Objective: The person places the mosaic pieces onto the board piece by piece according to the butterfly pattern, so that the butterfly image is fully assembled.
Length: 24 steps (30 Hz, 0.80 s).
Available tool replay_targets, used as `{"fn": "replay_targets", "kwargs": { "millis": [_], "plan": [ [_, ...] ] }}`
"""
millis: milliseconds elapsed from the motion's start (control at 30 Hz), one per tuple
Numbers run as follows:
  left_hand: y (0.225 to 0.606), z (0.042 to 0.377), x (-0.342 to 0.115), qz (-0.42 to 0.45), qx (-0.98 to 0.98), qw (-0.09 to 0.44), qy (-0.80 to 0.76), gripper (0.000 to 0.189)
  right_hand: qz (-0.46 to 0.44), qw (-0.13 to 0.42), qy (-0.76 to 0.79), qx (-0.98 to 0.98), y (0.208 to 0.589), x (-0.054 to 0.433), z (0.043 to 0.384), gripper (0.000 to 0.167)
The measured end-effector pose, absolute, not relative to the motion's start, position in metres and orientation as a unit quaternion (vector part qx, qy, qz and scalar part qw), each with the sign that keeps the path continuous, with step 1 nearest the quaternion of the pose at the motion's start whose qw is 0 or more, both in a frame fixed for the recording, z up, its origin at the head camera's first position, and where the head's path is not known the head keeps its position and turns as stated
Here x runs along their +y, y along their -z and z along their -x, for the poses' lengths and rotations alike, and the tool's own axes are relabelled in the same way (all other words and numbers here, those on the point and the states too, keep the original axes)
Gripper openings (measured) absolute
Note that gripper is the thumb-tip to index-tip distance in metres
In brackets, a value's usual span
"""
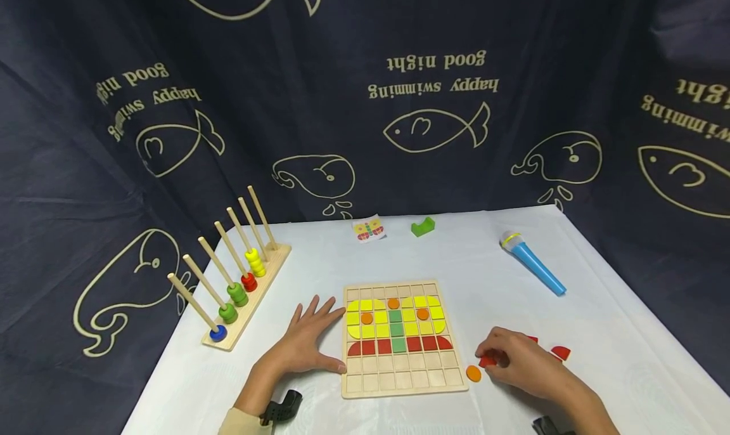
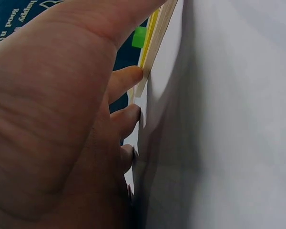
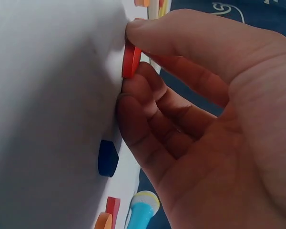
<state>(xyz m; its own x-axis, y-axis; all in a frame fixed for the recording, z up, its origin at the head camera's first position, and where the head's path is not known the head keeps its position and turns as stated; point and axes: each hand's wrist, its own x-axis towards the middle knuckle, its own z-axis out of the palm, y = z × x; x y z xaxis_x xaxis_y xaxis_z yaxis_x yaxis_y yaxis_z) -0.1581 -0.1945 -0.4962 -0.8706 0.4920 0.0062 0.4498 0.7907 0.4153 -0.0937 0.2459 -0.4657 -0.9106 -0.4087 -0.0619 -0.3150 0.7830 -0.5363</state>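
A square wooden grid board [image 1: 405,382] lies on the table, with yellow, red, green and orange pieces forming a butterfly pattern. My left hand [image 1: 305,340] has its fingers spread at the board's left side; thumb and forefinger touch the edge. In the left wrist view, fingertips [image 2: 133,74] rest right at the board's side [image 2: 157,43]. To the right of the board, my right hand [image 1: 521,362] pinches a red piece [image 1: 487,361] between thumb and fingers, low over the table. The right wrist view shows this red piece [image 3: 130,59] standing on edge. An orange disc [image 1: 473,373] lies just left of that hand.
More red pieces [image 1: 561,352] lie beyond the right hand. A dark blue piece [image 3: 107,158] shows in the right wrist view. A toy microphone [image 1: 536,267] lies at the right, a bead abacus [image 1: 251,308] stands left. At the back are a butterfly card [image 1: 369,229] and a green block [image 1: 423,227].
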Motion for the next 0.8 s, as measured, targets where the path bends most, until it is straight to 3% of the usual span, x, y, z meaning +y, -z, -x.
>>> {"fn": "replay_targets", "kwargs": {
  "millis": [233,433,800],
  "plan": [
    [0.4951,0.1586,-0.1948,-0.254,0.942,0.05,-0.212,0.113,0.184,0.108,0.261,0.942,0.4611,0.2471,0.0922,0.026],
    [0.4959,0.1585,-0.1961,-0.257,0.941,0.049,-0.216,0.112,0.196,0.093,0.275,0.936,0.4626,0.25,0.0911,0.022],
    [0.4972,0.1586,-0.1959,-0.258,0.94,0.05,-0.216,0.112,0.123,0.064,0.243,0.96,0.4686,0.2427,0.0936,0.022]
  ]
}}
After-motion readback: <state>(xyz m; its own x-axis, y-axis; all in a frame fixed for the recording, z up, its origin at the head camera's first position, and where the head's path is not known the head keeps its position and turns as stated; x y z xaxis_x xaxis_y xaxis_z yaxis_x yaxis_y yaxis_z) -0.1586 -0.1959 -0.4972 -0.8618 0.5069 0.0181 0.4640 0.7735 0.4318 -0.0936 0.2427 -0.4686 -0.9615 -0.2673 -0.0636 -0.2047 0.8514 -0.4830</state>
